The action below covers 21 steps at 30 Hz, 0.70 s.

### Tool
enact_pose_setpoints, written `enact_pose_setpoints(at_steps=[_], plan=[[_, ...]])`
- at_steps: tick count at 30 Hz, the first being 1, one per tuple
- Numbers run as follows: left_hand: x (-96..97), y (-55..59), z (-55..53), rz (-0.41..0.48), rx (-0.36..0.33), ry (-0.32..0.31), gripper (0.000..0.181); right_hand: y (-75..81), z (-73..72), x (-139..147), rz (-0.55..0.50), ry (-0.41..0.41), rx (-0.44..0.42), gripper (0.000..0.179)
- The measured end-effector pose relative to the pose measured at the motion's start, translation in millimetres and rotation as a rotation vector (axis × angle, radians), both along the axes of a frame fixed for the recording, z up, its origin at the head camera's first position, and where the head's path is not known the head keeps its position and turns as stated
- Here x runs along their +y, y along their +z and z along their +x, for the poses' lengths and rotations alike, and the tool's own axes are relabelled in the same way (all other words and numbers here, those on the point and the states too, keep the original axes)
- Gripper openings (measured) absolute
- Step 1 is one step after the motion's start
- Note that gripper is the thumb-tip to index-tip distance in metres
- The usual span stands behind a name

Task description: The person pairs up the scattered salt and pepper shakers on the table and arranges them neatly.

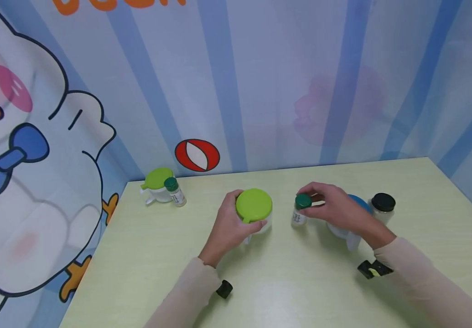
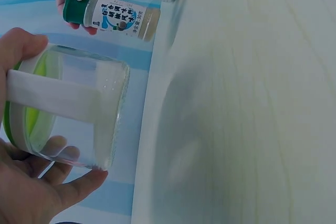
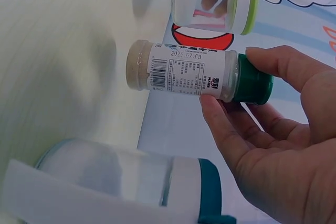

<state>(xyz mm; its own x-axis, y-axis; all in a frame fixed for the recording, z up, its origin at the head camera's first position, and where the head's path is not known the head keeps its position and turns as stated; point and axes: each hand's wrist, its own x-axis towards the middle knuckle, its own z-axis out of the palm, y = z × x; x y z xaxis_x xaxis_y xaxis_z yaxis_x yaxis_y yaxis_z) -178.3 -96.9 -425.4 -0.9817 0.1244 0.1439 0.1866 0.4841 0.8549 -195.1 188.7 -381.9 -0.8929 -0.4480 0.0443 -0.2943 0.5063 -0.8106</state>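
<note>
Spice bottle, green-capped, right of the lime-lidded jar: likely light, stiff, slick; best taken at cap and neck — where the right hand pinches it. Lime-lidded jar: glass, presumably heavier, breakable — gripped in the left hand. Blue-lidded jar: farther right of that jar.

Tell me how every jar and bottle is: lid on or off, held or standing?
Near green-lidded jar, lid on, held in the left grip.
Near green-capped bottle, cap on, held in the right grip.
Blue-lidded jar, lid on, standing on the table.
Black-lidded jar, lid on, standing.
Far green-lidded jar, lid on, standing.
Far green-capped bottle, cap on, standing.
</note>
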Motion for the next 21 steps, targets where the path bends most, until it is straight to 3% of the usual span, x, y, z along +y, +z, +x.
enact_pose_setpoints(at_steps=[21], plan=[[38.0,-11.1,5.3,0.006,0.019,-0.036,0.088,-1.2,-2.6,23,0.011,0.029,0.005,0.038]])
